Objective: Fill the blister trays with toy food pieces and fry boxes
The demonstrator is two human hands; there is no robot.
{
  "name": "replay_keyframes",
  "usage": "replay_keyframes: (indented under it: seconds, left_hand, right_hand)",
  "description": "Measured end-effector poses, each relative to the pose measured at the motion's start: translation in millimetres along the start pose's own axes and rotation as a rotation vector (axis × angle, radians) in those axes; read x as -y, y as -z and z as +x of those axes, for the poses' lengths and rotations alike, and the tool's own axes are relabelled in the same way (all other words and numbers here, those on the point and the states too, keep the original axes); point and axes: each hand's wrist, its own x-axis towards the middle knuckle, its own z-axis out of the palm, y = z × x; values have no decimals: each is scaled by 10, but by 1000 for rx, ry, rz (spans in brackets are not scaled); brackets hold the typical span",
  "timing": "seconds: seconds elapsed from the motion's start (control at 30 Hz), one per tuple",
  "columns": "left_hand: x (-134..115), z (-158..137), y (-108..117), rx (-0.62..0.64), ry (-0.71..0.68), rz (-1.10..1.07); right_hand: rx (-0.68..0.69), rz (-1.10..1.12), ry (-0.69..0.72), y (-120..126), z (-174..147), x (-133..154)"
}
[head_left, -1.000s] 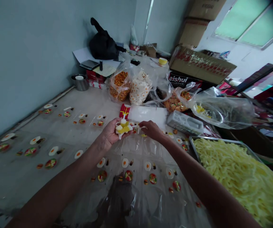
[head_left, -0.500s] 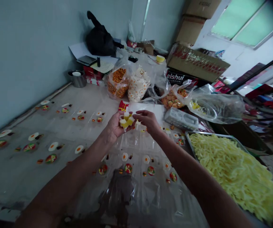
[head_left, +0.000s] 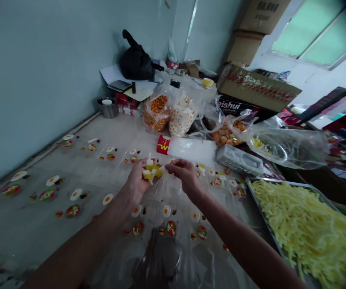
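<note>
Head view; yellow pieces (head_left: 153,171) in left fingers (head_left: 139,167)

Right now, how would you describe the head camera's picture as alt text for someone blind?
A person's left hand holds yellow-and-white pieces over a table, the right hand close beside them. Filled bags stand behind; yellow strands lie heaped at right.

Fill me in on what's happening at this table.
A person's left hand holds a cluster of yellow-and-white pieces over the table. The right hand is close beside it, fingertips near the cluster; whether they grip a piece is too small to tell. Small fried-egg pieces and round pizza-like pieces lie in rows on clear plastic. To the right, a metal tray is heaped with yellow strips.
</note>
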Motion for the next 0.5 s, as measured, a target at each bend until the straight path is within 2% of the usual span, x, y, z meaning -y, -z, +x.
replay_keyframes:
  seconds: [0.13,0.2,0.27,0.4,0.5]
  left_hand:
    - [-269,-104,161,-41,-43,-81]
    - [-390,-173,195,-68,-64,-111]
    - [-485,-245,216,-64,-76,-124]
    - [-593,-363,248,-69,-103,-123]
    - [-612,-418,261,-87,-117,-141]
  right_hand:
    - [-158,-222,259,159,266,53]
    - [-169,-425,369,193,383,12]
    - [-93,-630,474,176,422,-79]
    - [150,-1004,712,51,328,-312]
    - [271,-1257,785,-80,218,-414]
